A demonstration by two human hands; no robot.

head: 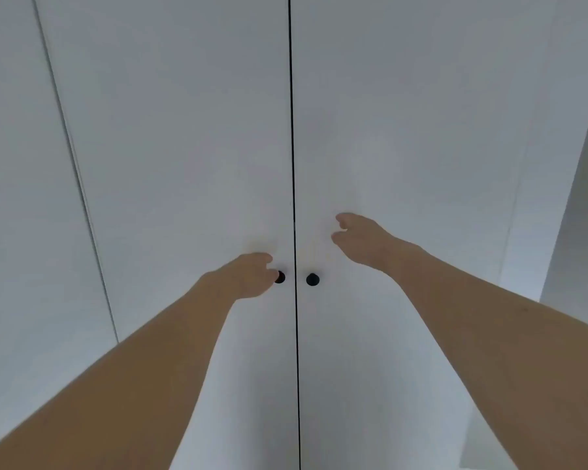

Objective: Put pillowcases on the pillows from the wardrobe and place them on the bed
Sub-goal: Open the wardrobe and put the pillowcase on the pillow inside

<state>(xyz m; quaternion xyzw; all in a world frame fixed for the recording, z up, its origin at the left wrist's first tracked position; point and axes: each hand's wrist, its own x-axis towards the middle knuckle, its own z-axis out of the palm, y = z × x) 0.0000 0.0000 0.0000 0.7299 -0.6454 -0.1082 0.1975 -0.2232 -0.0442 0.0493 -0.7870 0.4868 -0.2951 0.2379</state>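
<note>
Facing a white wardrobe [184, 147] from close range, head view, both doors closed, a thin dark seam running vertically between them.

Left door: small round black knob [280, 277] just left of the seam. Right door: matching black knob [312, 279] just right of the seam, fully visible.

Left hand [248, 274]: arm extended forward, fingers curled inward at the left knob. Fingertips overlap the knob's left edge and cover part of it. Contact looks likely, but whether the fingers have closed round the knob cannot be told from this angle.

Right hand [360, 240]: arm extended, hand raised above and to the right of the right knob, apart from it. Fingers loosely bent, thumb and fingers separated with a gap between them, nothing held. Fingertips are close to the right door surface; touch cannot be confirmed.

Pillows and pillowcases: not in view; only the wardrobe's shut front shows.

A paler wall surface [577, 215] runs down the right edge.
</note>
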